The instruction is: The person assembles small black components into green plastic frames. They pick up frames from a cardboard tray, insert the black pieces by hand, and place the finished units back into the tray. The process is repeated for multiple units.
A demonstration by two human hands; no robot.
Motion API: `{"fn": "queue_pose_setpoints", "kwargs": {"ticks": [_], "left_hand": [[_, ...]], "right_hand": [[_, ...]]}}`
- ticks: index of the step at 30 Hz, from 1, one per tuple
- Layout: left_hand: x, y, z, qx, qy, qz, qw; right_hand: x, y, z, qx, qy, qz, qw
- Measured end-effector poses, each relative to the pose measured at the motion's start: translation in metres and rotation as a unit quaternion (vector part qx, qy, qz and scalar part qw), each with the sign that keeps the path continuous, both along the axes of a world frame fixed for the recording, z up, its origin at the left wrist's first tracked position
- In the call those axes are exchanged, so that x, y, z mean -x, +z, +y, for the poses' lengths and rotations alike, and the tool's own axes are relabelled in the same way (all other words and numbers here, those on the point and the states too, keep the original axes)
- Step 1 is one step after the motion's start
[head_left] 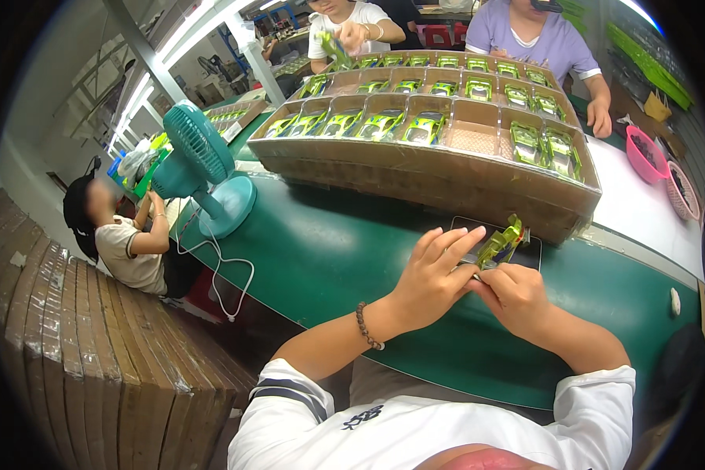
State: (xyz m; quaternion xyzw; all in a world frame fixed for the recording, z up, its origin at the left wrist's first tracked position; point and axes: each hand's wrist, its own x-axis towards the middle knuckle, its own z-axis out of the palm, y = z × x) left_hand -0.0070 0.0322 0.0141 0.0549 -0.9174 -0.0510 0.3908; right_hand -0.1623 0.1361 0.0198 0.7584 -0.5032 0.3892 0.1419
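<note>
**Both hands on one green toy car at the belt edge**

Head view: I see my left hand [431,274] and right hand [517,298] meeting over a dark flat pad [525,249] on the green belt [329,251], just in front of the long cardboard tray [446,168]. Between them is a small green toy car [501,244]. The right hand's fingers are curled and pinching the car's lower near end; the left hand's fingers lie stretched out, pressed against its side, steadying rather than clasping.

I judge this to be the fitting or checking step on a single car, with the tray's compartments partly filled and one cell [474,137] bare. The next move calls for a firm pinch and a clean lift over the tray's front wall.

The car's long axis runs diagonally, its far end tilted up and away to the right, toward the tray. Which end is the nose I cannot tell.
</note>
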Motion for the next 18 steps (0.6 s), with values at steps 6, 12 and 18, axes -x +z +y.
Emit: {"fn": "queue_pose_setpoints", "kwargs": {"ticks": [6,12,18], "left_hand": [[-0.001,-0.008,-0.009,-0.153,-0.082,0.008,0.985],[-0.005,-0.007,0.000,-0.122,-0.013,0.088,0.988],[-0.007,-0.005,0.000,-0.030,-0.081,0.078,0.993]], "right_hand": [[0.003,0.003,-0.005,0.060,0.003,-0.003,0.998],[0.011,0.011,-0.004,0.121,-0.007,-0.006,0.993],[0.007,-0.007,-0.009,0.173,-0.074,0.056,0.981]]}}
